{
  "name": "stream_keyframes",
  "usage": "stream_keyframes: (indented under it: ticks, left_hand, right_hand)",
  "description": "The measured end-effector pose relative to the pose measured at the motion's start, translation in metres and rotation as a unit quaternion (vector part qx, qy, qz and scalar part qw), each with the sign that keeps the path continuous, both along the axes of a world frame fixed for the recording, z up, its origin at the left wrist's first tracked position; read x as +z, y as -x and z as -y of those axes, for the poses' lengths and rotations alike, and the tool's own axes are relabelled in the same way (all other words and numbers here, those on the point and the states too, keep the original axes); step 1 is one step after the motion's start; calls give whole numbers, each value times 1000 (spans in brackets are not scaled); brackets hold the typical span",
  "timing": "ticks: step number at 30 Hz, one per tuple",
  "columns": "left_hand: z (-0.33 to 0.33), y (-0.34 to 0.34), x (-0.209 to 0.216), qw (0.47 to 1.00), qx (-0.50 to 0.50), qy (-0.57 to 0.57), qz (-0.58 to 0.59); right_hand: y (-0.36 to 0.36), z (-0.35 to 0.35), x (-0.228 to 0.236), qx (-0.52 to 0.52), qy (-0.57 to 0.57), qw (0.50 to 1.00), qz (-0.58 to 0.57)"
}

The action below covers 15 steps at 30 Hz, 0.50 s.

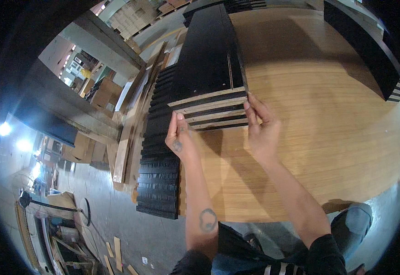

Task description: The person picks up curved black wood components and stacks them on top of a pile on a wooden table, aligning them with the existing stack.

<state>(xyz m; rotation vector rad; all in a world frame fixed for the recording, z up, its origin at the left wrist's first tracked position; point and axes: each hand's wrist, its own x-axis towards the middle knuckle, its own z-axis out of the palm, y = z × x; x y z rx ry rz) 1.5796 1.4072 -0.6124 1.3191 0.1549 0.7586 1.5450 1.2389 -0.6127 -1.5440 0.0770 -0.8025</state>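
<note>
A stack of long black boards [206, 59] lies lengthwise in front of me, its near end showing pale raw wood edges between black layers. My left hand [180, 135] is closed on the left corner of that end, thumb and fingers pressed together. At the opposite corner, my right hand [262, 130] pinches the boards' right edge between thumb and fingers. The top board has a thin groove near its right side and small holes near its end. Which layers each hand grips is hard to make out.
Under the stack is a light wood-grain tabletop [319, 151]. Black slatted pieces [158, 165] lie along its left side. Another stack of black boards [365, 50] sits at the far right. A grey post [90, 101], cardboard boxes [106, 94] and loose wood strips [118, 252] are to the left.
</note>
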Motion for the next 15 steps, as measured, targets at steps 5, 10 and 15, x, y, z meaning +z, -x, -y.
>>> stream_keyframes:
  ticks: [5, 10, 15]
  left_hand:
    - [-19, 0, -8, 985, -77, -132, -81]
    - [-27, -4, -12, 988, -92, -99, -72]
    - [-27, -6, -15, 990, -98, -78, -66]
  right_hand:
    - [-2, -3, -8, -8, 19, 1000, 15]
    - [-5, 0, -7, 4, 16, 1000, 4]
    - [-7, 5, -8, 8, 27, 1000, 12]
